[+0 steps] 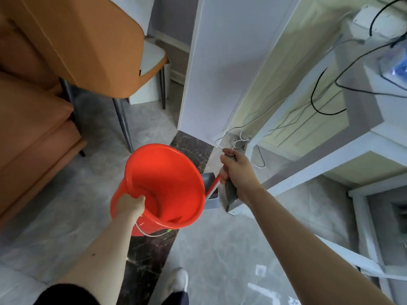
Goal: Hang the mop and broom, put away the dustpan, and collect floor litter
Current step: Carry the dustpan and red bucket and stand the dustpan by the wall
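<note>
My left hand (132,204) grips the rim of an orange-red plastic bucket (167,172), held tilted above the floor with its wire handle hanging below. My right hand (236,172) is closed around a grey handle (231,193) together with a red-and-white pole (214,184). Just under that hand the grey dustpan (210,180) shows beside the bucket, with a pale comb-like edge at its bottom. No mop head or broom head is visible; the bucket hides whatever lies below it.
An orange chair (92,47) and orange sofa (33,119) stand at left. A white wall panel (220,62) rises ahead, with white desk frames (330,155) and loose cables (326,102) at right. Scraps of pale litter (261,270) lie on the grey floor near my shoe (179,280).
</note>
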Demonstrator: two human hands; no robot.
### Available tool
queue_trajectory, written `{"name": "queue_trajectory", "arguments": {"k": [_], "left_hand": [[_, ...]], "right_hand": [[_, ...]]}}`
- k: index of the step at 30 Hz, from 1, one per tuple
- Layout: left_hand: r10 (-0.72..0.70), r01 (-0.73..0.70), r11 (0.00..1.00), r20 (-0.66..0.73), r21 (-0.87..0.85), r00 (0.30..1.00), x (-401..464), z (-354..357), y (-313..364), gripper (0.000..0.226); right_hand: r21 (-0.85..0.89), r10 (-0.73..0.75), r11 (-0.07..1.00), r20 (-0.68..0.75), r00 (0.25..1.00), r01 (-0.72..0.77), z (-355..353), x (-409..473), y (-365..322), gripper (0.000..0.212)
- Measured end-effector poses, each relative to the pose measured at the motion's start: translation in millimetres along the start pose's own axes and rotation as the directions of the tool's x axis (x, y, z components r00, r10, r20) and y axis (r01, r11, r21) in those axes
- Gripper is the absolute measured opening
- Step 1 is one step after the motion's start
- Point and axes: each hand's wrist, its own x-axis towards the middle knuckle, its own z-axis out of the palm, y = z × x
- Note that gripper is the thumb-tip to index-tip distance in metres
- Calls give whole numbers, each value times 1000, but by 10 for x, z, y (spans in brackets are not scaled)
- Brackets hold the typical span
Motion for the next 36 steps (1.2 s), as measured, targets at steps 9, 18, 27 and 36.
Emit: {"name": "queue_trajectory", "arguments": {"k": [9, 18, 27, 36], "left_hand": [[-19, 22, 999, 75, -45, 997, 1268, 388, 1108, 46], [-49, 59, 993, 99, -103, 994, 2250, 712, 1879, 52], [-79, 86, 995, 142, -45, 987, 3187, 1021, 2360, 51], [-146, 169, 981, 209, -98, 967, 3784, 1268, 2483, 54]], "right_hand": [[206, 59, 978, -95, 994, -38, -135, 1663, -391, 12], [426, 144, 903, -181, 973, -55, -113, 2890, -690, 15], [354, 172, 931, -231, 958, -82, 58, 3696, -1036, 18], [-384, 47, 885, -490, 871, -264, 191, 3973, -1010, 44]]}}
